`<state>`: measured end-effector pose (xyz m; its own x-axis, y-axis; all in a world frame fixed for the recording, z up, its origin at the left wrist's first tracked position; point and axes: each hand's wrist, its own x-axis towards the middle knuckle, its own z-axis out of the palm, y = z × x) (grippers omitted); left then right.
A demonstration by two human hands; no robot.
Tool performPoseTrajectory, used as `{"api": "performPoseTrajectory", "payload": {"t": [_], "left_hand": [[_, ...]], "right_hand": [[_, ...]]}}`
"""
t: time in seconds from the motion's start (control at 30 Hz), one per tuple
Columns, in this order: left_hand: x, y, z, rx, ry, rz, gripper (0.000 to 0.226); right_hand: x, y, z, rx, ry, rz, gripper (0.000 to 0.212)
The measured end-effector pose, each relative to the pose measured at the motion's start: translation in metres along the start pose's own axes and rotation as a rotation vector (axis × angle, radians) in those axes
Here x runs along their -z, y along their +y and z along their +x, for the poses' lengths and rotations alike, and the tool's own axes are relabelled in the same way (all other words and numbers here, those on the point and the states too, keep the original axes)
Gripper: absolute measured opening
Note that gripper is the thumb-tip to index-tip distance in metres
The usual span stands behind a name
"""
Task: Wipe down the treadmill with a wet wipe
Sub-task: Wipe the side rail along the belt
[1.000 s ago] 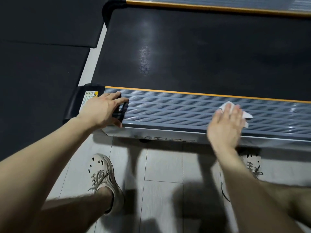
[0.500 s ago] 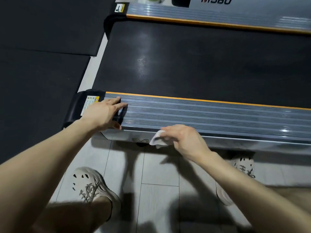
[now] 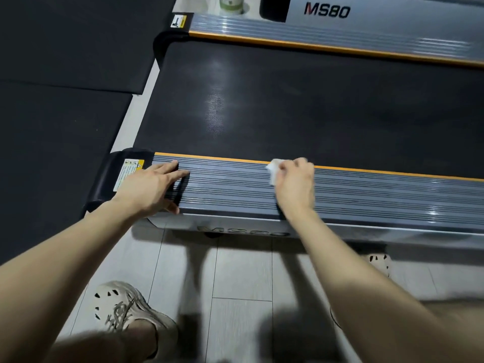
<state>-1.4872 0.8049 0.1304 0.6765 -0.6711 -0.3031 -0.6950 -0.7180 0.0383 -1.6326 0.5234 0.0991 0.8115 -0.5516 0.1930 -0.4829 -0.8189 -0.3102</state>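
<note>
Observed low treadmill [image 3: 262, 227] lying across frame, with wide black textured belt [image 3: 288, 106] filling upper half. Noted black rubber floor mats [image 3: 65, 48] at left of it and pale grey tiled floor [image 3: 241, 271] along near side.

Recorded near-side grey ribbed metal footrail [image 3: 379, 195], edged against belt by thin orange strip [image 3: 392, 172]. Matching far rail [image 3: 340, 35] beyond belt, with "MS80" lettering [image 3: 326, 10] on panel behind. Found rounded black plastic end cap [image 3: 104, 179] closing left end of near rail.

Noted beige perforated lace-up shoe [image 3: 123, 307] on tile at lower left. Second like shoe [image 3: 379, 260] only partly visible beside right forearm.

Logged left hand [image 3: 149, 189] laid palm-down on left end of near rail, fingers straight and spread, holding nothing, just beside white-and-yellow warning label [image 3: 128, 171] on end cap.

Logged right hand [image 3: 296, 184] further right on same rail, well apart from left, fingers curled round crumpled white wet wipe [image 3: 273, 171]. Wipe down on ribbed surface at rail's inner edge, at orange strip, protruding left of knuckles. Right hand blurred; finger detail not resolvable.
</note>
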Motion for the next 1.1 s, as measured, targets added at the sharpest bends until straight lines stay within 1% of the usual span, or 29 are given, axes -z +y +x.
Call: {"api": "performPoseTrajectory", "payload": {"t": [0.03,0.1,0.13,0.17,0.2,0.23,0.27,0.33,0.37,0.4,0.43,0.47,0.53,0.57,0.6,0.63,0.67,0.73,0.77,0.8,0.83,0.87,0.9,0.97,1.0,1.07,1.1], "left_hand": [[0.0,0.0,0.0,-0.001,0.0,-0.006,0.115],[0.0,-0.001,0.0,-0.004,-0.006,-0.016,0.116],[0.0,-0.001,0.0,-0.003,-0.01,-0.014,0.116],[0.0,-0.001,0.0,0.001,-0.013,-0.01,0.116],[0.0,-0.002,0.001,0.002,-0.014,-0.008,0.115],[0.0,-0.002,0.001,0.0,-0.011,-0.012,0.115],[-0.001,-0.002,0.001,0.0,-0.003,-0.018,0.114],[-0.002,-0.002,0.001,0.001,0.008,-0.016,0.114],[-0.002,-0.003,0.001,-0.002,0.009,-0.016,0.114],[-0.002,-0.003,0.001,-0.002,0.012,-0.024,0.114],[-0.002,-0.003,-0.001,0.002,0.02,-0.038,0.112],[-0.003,-0.003,-0.004,-0.002,0.036,-0.05,0.109],[-0.007,-0.005,-0.013,0.001,0.096,-0.044,0.101],[-0.008,-0.008,-0.017,0.021,0.13,-0.03,0.1],[-0.009,-0.014,-0.02,0.057,0.153,-0.021,0.103],[-0.008,-0.021,-0.023,0.112,0.153,-0.023,0.109],[-0.007,-0.031,-0.026,0.181,0.135,-0.042,0.117],[-0.008,-0.053,-0.031,0.335,0.075,-0.102,0.126],[-0.01,-0.061,-0.033,0.395,0.044,-0.142,0.124],[-0.013,-0.068,-0.035,0.431,0.017,-0.178,0.116],[-0.018,-0.071,-0.036,0.448,-0.004,-0.198,0.108],[-0.022,-0.073,-0.036,0.448,-0.009,-0.205,0.104],[-0.026,-0.074,-0.035,0.447,-0.005,-0.205,0.102],[-0.031,-0.073,-0.035,0.464,0.017,-0.205,0.098],[-0.033,-0.073,-0.034,0.471,0.036,-0.198,0.092],[-0.038,-0.073,-0.034,0.475,0.082,-0.179,0.076],[-0.04,-0.072,-0.034,0.471,0.1,-0.171,0.073]], "right_hand": [[-0.011,-0.019,-0.007,0.1,-0.005,0.064,0.016],[-0.029,-0.052,-0.021,0.265,-0.123,0.193,0.015],[-0.034,-0.057,-0.025,0.332,-0.147,0.21,0.016],[-0.034,-0.05,-0.024,0.353,-0.112,0.187,0.016],[-0.029,-0.035,-0.022,0.332,-0.041,0.138,0.016],[-0.021,-0.014,-0.02,0.258,0.031,0.102,0.019],[-0.01,0.009,-0.019,0.134,0.101,0.061,0.024],[0.002,0.049,-0.017,-0.181,0.16,-0.001,0.023],[0.0,0.051,-0.013,-0.326,0.156,0.014,0.019],[-0.012,0.036,-0.006,-0.388,0.145,0.069,0.017],[-0.027,0.006,0.003,-0.346,0.109,0.157,0.017],[-0.042,-0.034,0.009,-0.226,0.038,0.249,0.017],[-0.064,-0.113,0.009,0.189,-0.152,0.24,0.02],[-0.07,-0.138,0.008,0.343,-0.207,0.214,0.022],[-0.069,-0.149,0.008,0.406,-0.212,0.203,0.022],[-0.069,-0.141,0.01,0.361,-0.181,0.198,0.021],[-0.065,-0.122,0.01,0.29,-0.114,0.203,0.019],[-0.048,-0.077,0.004,0.075,0.008,0.204,0.02],[-0.042,-0.064,0.001,-0.037,0.022,0.194,0.022],[-0.045,-0.066,0.0,-0.123,0.029,0.18,0.024],[-0.054,-0.083,0.0,-0.153,0.03,0.18,0.025],[-0.067,-0.11,0.002,-0.093,0.013,0.212,0.026],[-0.081,-0.144,0.001,0.032,-0.038,0.25,0.027],[-0.099,-0.206,-0.008,0.37,-0.186,0.312,0.026],[-0.103,-0.225,-0.015,0.481,-0.254,0.336,0.024],[-0.1,-0.227,-0.032,0.565,-0.32,0.391,0.02],[-0.096,-0.214,-0.04,0.588,-0.313,0.418,0.02]]}}
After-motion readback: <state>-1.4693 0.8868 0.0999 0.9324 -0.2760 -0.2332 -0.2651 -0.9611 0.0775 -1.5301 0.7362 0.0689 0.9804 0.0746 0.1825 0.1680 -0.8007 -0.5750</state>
